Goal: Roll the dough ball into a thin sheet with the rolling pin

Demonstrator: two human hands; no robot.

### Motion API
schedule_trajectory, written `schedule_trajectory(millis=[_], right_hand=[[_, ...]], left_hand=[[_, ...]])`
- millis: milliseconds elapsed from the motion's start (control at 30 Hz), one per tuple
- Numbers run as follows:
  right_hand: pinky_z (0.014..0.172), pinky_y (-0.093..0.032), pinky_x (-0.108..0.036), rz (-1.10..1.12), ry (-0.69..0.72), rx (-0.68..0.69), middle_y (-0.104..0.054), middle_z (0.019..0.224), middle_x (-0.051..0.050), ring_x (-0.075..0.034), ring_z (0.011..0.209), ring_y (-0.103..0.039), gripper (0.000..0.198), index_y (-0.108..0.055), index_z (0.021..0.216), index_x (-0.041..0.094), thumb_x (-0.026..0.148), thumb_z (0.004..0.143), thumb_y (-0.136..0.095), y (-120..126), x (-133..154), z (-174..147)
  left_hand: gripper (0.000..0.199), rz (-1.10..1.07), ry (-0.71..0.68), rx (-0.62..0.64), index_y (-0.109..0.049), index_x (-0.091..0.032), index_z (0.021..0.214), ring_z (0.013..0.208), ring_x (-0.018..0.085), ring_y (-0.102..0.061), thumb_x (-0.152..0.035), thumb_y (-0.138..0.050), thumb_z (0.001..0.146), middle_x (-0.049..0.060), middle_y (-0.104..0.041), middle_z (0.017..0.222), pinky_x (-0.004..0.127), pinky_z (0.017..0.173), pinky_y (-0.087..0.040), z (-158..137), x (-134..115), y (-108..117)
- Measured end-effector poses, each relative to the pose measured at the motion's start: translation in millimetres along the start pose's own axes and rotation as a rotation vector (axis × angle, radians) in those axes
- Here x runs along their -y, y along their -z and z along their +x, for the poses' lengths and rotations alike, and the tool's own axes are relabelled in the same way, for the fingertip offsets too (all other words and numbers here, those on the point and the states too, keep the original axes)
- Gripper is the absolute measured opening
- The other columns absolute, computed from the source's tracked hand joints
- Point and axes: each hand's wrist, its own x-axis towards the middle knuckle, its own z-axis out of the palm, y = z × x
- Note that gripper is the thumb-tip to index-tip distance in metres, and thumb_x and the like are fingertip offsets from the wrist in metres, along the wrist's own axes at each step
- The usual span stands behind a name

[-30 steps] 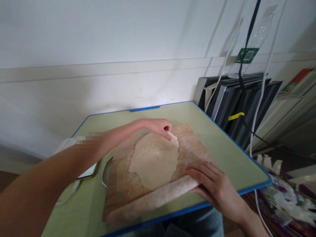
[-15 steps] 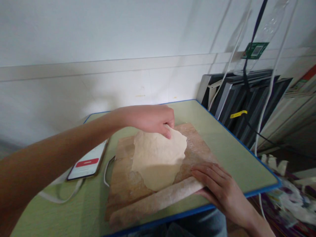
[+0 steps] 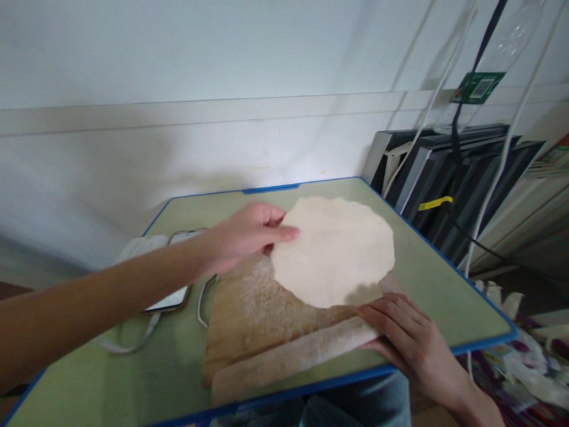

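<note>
A thin, pale sheet of rolled-out dough (image 3: 335, 255) with an uneven edge lies over the far right part of the wooden board (image 3: 235, 320) and past it. My left hand (image 3: 258, 231) pinches its left edge between thumb and fingers. At the board's near side, a flour-dusted rolling pin (image 3: 288, 365) rests at a slant. Its right end is under my right hand (image 3: 400, 335), whose fingers curl over it; the thumb is partly hidden. Loose flour covers the bared wood left of the dough.
The board is on a green table (image 3: 155, 379) with a blue edge. Left of it are a phone (image 3: 171, 299) with a white cable and a metal handle loop (image 3: 203, 302) by the board. Dark panels (image 3: 448, 178) lean at the right under hanging cables and a plastic bottle (image 3: 489, 77).
My left hand has drawn the dough up off the board's middle, turning it and shifting it right and away. Floured wood now shows there. My right hand stays on the rolling pin.
</note>
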Motion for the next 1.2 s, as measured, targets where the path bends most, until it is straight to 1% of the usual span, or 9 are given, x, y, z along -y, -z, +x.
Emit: schedule_trajectory(millis=[167,433,600,667,800,867,967,1100,1200], right_hand=[[0.081,-0.050,-0.037,0.016,-0.030,0.033,-0.069,0.095,-0.009,-0.021,0.091,-0.063,0.026,-0.058,0.106,0.017,0.033,0.089,-0.049,-2,0,-2],[0.080,-0.049,-0.037,0.017,-0.032,0.037,-0.068,0.095,-0.008,-0.021,0.092,-0.062,0.027,-0.058,0.108,0.017,0.035,0.089,-0.049,-1,0,-6],[0.075,-0.049,-0.036,0.016,-0.063,0.003,-0.066,0.092,-0.006,-0.020,0.086,-0.062,0.028,-0.056,0.107,0.019,0.039,0.087,-0.052,4,-8,-1],[0.077,-0.049,-0.037,0.002,-0.094,0.006,-0.065,0.094,-0.006,-0.021,0.089,-0.061,0.027,-0.055,0.107,0.020,0.039,0.087,-0.052,6,-14,7],[0.078,-0.050,-0.037,-0.044,-0.110,0.098,-0.064,0.099,-0.008,-0.023,0.092,-0.061,0.022,-0.054,0.105,0.021,0.036,0.090,-0.048,3,-28,27],[0.073,-0.051,-0.036,-0.025,-0.134,0.149,-0.063,0.099,-0.009,-0.022,0.088,-0.062,0.021,-0.054,0.101,0.020,0.036,0.091,-0.045,0,-34,35],[0.077,-0.052,-0.037,0.019,-0.188,0.210,-0.062,0.105,-0.011,-0.021,0.092,-0.062,0.021,-0.056,0.096,0.020,0.036,0.092,-0.043,-2,-42,42],[0.105,-0.032,-0.050,0.035,-0.145,0.310,-0.053,0.131,-0.012,-0.024,0.123,-0.046,0.034,-0.054,0.116,0.019,0.037,0.093,-0.037,-2,-57,53],[0.110,-0.019,-0.052,0.104,-0.182,0.436,-0.041,0.143,-0.010,-0.021,0.134,-0.030,0.048,-0.040,0.135,0.020,0.042,0.095,-0.028,-5,-70,68]], left_hand=[[0.019,-0.190,0.197,0.041,-0.058,-0.015,0.068,0.049,0.007,-0.048,-0.031,-0.067,0.063,-0.004,-0.056,0.058,0.017,0.043,-0.033,8,66,-9],[0.023,-0.103,0.188,0.078,-0.051,-0.017,0.064,0.051,0.010,-0.056,-0.036,-0.061,0.072,-0.002,-0.059,0.055,0.020,0.048,-0.041,9,75,8],[0.038,0.479,-0.195,-0.004,-0.052,-0.017,0.060,0.056,0.013,-0.056,-0.039,-0.037,0.088,0.001,-0.059,0.058,0.024,0.054,-0.040,-16,67,6],[0.044,0.654,-0.292,0.055,-0.056,-0.017,0.063,0.059,0.015,-0.057,-0.041,-0.033,0.091,0.002,-0.059,0.060,0.025,0.056,-0.040,-33,57,0],[0.042,0.712,-0.358,0.169,-0.060,-0.018,0.107,0.092,0.018,-0.062,-0.045,-0.029,0.095,0.005,-0.067,0.102,0.028,0.079,-0.045,-53,49,-7],[0.045,0.739,-0.372,0.181,-0.048,-0.019,0.126,0.112,0.019,-0.054,-0.047,-0.032,0.095,0.007,-0.057,0.126,0.030,0.094,-0.041,-53,56,-8],[0.051,0.899,-0.399,0.142,-0.040,-0.014,0.134,0.130,0.023,-0.037,-0.044,-0.038,0.093,0.013,-0.039,0.143,0.037,0.106,-0.030,-45,72,-9],[0.055,1.077,-0.451,0.187,-0.034,-0.008,0.138,0.138,0.023,-0.022,-0.042,-0.033,0.095,0.016,-0.027,0.148,0.037,0.110,-0.023,-29,81,-7],[0.065,1.115,-0.514,0.276,-0.032,-0.005,0.139,0.139,0.023,-0.017,-0.051,-0.028,0.094,0.019,-0.025,0.148,0.035,0.111,-0.019,-13,75,-6]])
